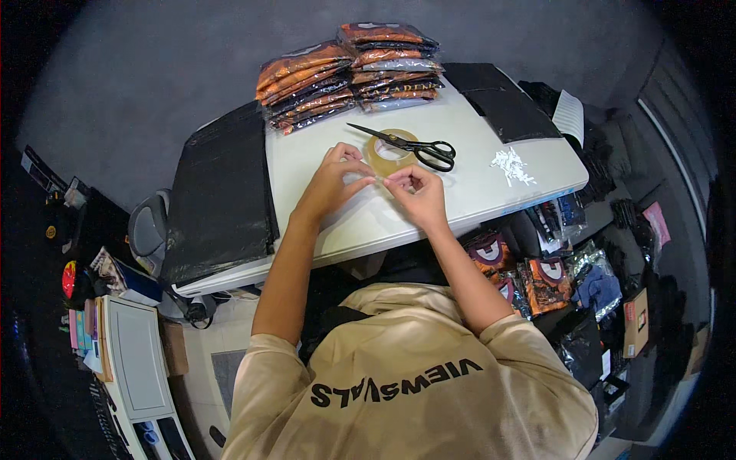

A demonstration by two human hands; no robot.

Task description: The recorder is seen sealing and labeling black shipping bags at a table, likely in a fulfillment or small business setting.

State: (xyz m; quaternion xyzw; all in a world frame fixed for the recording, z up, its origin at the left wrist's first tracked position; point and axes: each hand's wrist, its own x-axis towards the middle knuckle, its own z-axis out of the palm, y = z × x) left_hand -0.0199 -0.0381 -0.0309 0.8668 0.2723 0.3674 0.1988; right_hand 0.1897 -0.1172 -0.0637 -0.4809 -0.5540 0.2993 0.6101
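A roll of clear yellowish tape (376,159) lies flat on the white table (303,149). Black-handled scissors (437,156) rest across its top, blades pointing to the far left. My left hand (335,182) reaches to the near left side of the roll, thumb and fingers drawn toward each other. From the right, my right hand (420,195) meets it with a pinch beside the roll's near edge. The fingertips of both hands almost touch. Whatever lies between them is too small to make out.
Two stacks of bagged garments, a left stack (303,84) and a right stack (395,69), stand at the table's back. Black plastic bags (218,192) cover its left end, with more black bags (510,107) at far right. Small white strips (512,165) lie in a pile.
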